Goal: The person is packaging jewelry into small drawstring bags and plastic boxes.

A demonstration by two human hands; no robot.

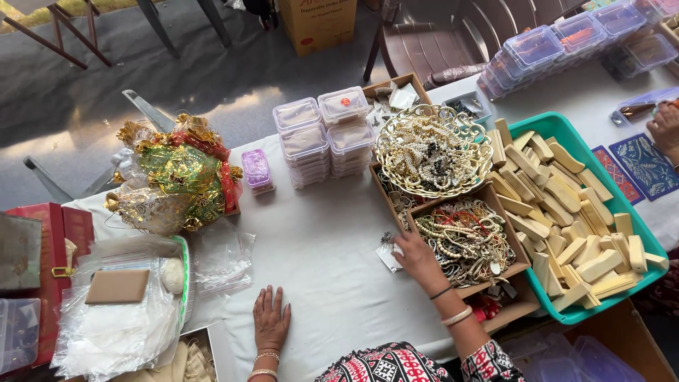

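right fingers (400, 247) hidden behind white tag (388, 256) | co-worker's hand (665, 126) cut off

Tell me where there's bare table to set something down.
Bare white cloth lies between the stacked clear boxes, the left hand and the right hand. Right of that it is crowded: the bead tray and the teal bin.

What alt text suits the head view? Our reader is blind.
The right hand reaches to a cardboard box of beaded bracelets; the left hand rests flat on the white tablecloth. A teal tray holds wooden pieces.
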